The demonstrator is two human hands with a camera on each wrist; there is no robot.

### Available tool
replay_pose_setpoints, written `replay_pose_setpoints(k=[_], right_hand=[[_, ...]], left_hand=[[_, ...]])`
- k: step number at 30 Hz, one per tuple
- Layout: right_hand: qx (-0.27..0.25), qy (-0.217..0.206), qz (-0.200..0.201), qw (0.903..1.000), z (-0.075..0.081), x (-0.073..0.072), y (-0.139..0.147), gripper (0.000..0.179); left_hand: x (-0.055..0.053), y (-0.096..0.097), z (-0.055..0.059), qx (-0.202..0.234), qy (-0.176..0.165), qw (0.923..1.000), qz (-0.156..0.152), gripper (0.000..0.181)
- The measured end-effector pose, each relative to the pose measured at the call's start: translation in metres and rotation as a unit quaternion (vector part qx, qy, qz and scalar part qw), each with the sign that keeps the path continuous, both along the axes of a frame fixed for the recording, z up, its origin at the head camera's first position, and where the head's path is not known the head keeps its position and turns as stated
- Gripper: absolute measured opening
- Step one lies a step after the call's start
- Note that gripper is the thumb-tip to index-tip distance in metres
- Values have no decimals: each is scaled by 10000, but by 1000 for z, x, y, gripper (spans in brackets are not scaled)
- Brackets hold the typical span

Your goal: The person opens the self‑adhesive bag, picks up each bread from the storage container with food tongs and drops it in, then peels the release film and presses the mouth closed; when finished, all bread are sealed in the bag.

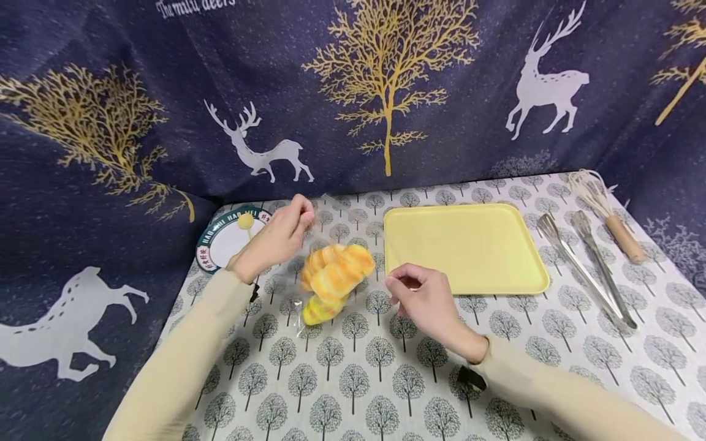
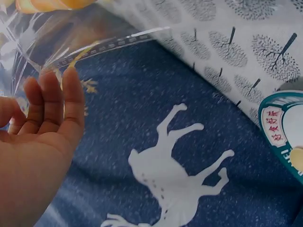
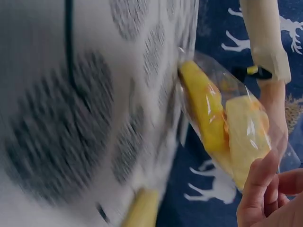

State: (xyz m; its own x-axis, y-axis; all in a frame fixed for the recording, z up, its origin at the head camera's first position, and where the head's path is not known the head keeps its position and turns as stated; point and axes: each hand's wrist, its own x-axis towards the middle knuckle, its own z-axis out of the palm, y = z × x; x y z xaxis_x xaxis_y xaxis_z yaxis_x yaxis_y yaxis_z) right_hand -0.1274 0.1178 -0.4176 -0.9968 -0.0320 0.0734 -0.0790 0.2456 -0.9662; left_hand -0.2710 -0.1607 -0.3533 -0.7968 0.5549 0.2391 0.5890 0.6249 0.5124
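Observation:
A clear plastic bag [image 3: 236, 87] with several bread pieces in it hangs between the two hands, tilted over the patterned cloth. In the head view, orange-and-cream croissant-like bread [image 1: 339, 275] lies above a yellower piece [image 1: 322, 310]. My left hand [image 1: 281, 233] pinches the bag's upper left edge; the left wrist view shows its bent fingers [image 2: 52, 101] against the film. On the other side my right hand [image 1: 427, 300] pinches the film between thumb and forefinger, left of its wrist. Seen from the right wrist, yellow bread [image 3: 206, 104] presses near the bag's wall.
A yellow tray [image 1: 452, 245] lies behind the right hand. Metal tongs [image 1: 584, 269] and a wooden-handled whisk [image 1: 626, 239] are at the right. Beside the left forearm is a green-rimmed plate [image 1: 205, 257] bearing a round yellow thing [image 1: 246, 222]. A dark curtain [image 1: 353, 153] closes the back.

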Motion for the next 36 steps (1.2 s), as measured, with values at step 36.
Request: replay_pose_setpoints(k=[36], right_hand=[[1980, 2873, 182, 9370, 90, -39, 25, 5]], left_hand=[[50, -15, -18, 2560, 891, 9610, 544, 14]])
